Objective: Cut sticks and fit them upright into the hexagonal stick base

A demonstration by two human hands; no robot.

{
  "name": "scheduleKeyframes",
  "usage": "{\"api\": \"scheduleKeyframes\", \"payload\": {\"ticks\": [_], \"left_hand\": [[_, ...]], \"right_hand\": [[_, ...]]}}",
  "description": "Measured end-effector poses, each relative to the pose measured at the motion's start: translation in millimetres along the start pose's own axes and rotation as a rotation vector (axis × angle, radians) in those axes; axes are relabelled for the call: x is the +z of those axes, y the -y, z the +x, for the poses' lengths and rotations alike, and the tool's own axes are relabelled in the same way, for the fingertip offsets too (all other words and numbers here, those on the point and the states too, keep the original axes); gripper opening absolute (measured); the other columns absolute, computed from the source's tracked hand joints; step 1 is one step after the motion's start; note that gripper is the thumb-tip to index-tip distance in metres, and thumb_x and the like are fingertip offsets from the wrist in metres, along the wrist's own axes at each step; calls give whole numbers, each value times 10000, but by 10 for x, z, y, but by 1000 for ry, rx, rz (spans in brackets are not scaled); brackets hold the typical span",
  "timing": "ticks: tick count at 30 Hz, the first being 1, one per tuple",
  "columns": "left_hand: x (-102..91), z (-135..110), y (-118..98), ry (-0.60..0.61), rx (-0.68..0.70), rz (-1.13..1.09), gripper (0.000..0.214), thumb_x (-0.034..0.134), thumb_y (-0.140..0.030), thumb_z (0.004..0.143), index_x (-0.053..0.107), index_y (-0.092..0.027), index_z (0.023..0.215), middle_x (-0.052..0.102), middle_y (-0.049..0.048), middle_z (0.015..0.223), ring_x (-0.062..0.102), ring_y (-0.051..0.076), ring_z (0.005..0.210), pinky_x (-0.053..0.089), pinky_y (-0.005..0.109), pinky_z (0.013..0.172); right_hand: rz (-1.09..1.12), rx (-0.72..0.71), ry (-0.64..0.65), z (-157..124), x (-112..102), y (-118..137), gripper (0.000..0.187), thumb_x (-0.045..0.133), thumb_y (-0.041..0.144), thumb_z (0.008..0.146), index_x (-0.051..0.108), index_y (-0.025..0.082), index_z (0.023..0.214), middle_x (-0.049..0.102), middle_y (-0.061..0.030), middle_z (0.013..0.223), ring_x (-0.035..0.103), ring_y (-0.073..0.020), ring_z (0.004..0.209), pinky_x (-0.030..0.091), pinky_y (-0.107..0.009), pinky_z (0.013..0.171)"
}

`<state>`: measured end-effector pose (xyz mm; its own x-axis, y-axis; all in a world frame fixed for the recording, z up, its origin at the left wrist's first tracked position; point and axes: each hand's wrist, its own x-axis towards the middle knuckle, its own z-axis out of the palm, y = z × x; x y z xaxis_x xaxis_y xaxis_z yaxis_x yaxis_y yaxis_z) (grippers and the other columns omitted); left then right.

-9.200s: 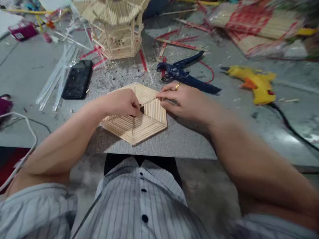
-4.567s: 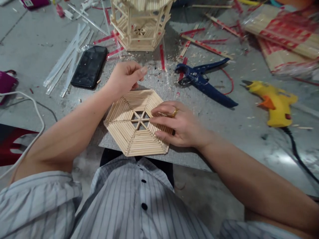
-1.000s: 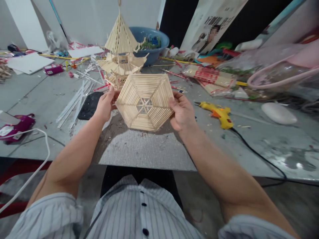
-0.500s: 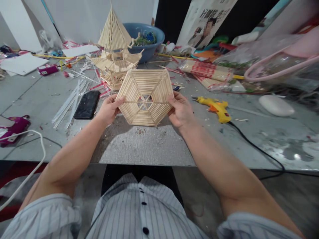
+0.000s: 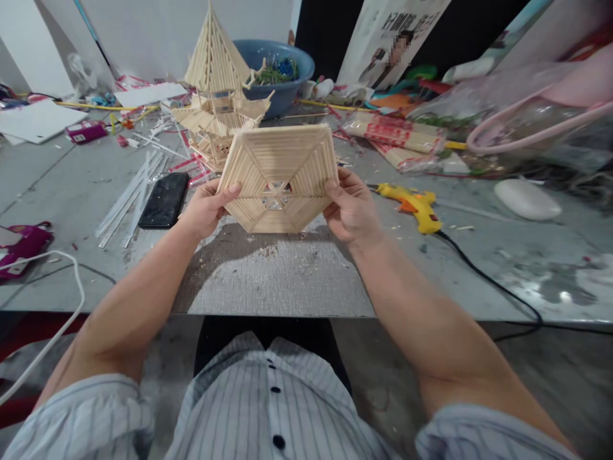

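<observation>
A flat hexagon panel made of glued wooden sticks is held up, tilted toward me, above the grey table. My left hand grips its left edge with the thumb on the face. My right hand grips its right edge the same way. A small star-shaped gap shows at the panel's centre. Behind it stands a wooden stick pagoda model with a pointed roof.
A black phone and clear glue sticks lie to the left. A yellow glue gun with a black cord lies to the right. A blue bowl, packed stick bundles and a white cable sit around.
The hexagon panel was lifted off the table, where both hands worked on it flat, and is now held upright; over the last second it tipped slightly and rose a little.
</observation>
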<state>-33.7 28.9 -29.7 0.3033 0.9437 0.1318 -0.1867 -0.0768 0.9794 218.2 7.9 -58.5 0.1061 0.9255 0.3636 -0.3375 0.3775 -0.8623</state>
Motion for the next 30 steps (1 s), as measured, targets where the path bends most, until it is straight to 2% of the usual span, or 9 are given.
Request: {"api": "scheduleKeyframes", "payload": {"ticks": [7,15,16,18,20,22,25,28,30], "left_hand": [[31,8,11,-45,-53,4,395,738,-491,649,616,-173,848,681,16,777,662,155,685,563,280,618],[10,42,62,-131,-66,14,368,677,-472,702,638,-155,883,709,86,857,676,261,920,556,382,798],[12,45,63,-139,-79,14,368,671,-473,704,638,-151,880,710,95,859,675,271,929,555,394,806],[21,47,59,-148,-106,8,366,665,-469,705,635,-145,872,710,107,860,674,281,936,554,409,813],[36,45,53,-150,-122,-3,358,664,-460,706,633,-142,868,711,112,856,675,284,938,555,412,819],[53,41,49,-162,-134,-18,342,663,-445,708,635,-141,861,714,112,852,675,282,938,559,408,822],[77,35,53,-185,-147,-30,312,655,-425,719,634,-141,846,718,107,850,677,275,934,563,400,822],[96,30,61,-177,-136,-12,316,648,-431,728,626,-141,851,716,105,857,680,269,928,562,398,819],[105,26,64,-175,-122,-6,326,651,-437,726,622,-141,859,715,105,864,681,267,923,562,395,815]], "right_hand": [[6,121,-24,3,25,-38,332,776,483,628,624,280,844,680,33,813,648,-193,936,539,-384,842],[-105,252,20,-32,18,-132,395,754,490,626,590,274,914,694,0,900,656,-205,846,552,-397,764],[-150,231,16,-38,16,-153,397,738,488,643,583,272,938,691,-6,933,652,-207,868,546,-403,777],[-325,95,-43,-59,18,-169,405,713,469,673,578,270,999,670,-26,1030,628,-219,951,522,-423,832],[-600,-134,-127,-99,39,-134,399,697,425,704,591,274,1058,630,-54,1137,573,-242,1071,470,-454,922],[-868,-352,-140,-160,88,-57,322,655,365,755,630,280,1065,606,-72,1172,525,-261,1141,408,-479,993],[-1068,-490,82,-272,203,46,198,548,291,831,703,285,954,661,-67,1012,581,-253,1039,423,-463,959],[-1137,-402,294,-362,294,52,252,493,283,863,725,256,959,709,-68,904,640,-248,889,478,-435,834],[-1153,-295,314,-397,313,18,285,495,299,869,714,241,1043,722,-76,952,659,-256,871,491,-427,797]]}}
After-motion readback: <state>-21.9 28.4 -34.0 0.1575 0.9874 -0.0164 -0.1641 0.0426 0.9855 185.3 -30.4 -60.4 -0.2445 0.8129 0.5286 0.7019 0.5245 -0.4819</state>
